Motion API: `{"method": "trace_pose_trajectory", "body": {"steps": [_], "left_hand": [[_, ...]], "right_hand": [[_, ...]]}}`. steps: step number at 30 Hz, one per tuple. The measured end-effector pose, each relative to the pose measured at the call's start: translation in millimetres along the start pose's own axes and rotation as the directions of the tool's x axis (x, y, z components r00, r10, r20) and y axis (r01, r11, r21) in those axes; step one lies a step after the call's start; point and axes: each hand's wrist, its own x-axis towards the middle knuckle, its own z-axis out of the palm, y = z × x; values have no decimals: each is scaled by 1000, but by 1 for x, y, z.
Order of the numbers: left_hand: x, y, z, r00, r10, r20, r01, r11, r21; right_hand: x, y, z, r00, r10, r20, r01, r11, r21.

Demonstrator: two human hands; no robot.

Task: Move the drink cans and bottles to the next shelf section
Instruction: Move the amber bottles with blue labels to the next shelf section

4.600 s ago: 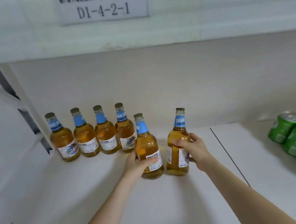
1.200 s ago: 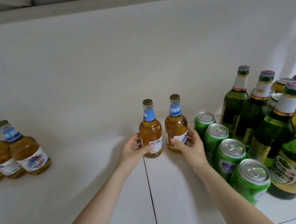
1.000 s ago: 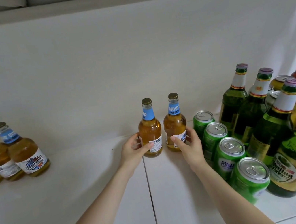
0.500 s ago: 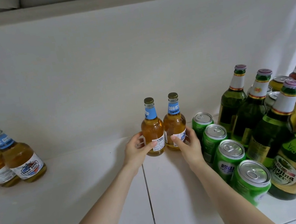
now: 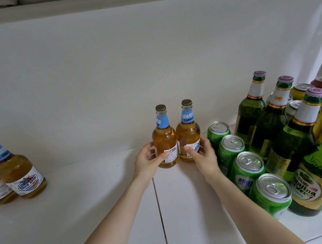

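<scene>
Head view: left hand (image 5: 148,162) curled round left amber bottle (image 5: 163,138), right hand (image 5: 204,156) curled round right amber bottle (image 5: 188,132); both upright on shelf (image 5: 104,193), touching, just right of seam (image 5: 159,205); 4 green cans (image 5: 245,169) just beside right hand; green bottles (image 5: 258,111) beyond those.

So two bottles (image 5: 164,142) stand touching between the left hand (image 5: 148,162) and right hand (image 5: 204,156). Cans (image 5: 246,168) just right of the right hand, tall bottles (image 5: 269,126) right of those, spare bottles (image 5: 19,174) well left.
</scene>
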Motion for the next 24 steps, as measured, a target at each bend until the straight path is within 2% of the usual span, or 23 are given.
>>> {"method": "trace_pose_trajectory", "body": {"steps": [6,12,14,16,18,21,24], "left_hand": [[-6,5,-6,997,-16,81,10,997,80],[-27,4,-21,1000,2,-3,-1,955,297],[-36,4,-27,999,46,-26,-33,923,383],[-47,4,-34,994,110,-12,-88,846,526],[-59,4,-43,987,155,33,-139,748,649],[-77,3,-56,975,195,103,-206,634,746],[-98,2,-65,964,214,157,-245,491,836]], "right_hand": [[-2,-6,1,999,25,-48,-31,991,-128],[-25,-14,1,993,14,-113,-51,941,-335],[-36,-16,1,995,-8,-95,-31,913,-407],[-50,-21,1,997,-35,-62,0,872,-490],[-65,-28,-1,996,-84,4,67,777,-626],[-85,-35,-6,984,-116,134,176,541,-823],[-104,-38,-10,977,-90,193,213,352,-911]]}}
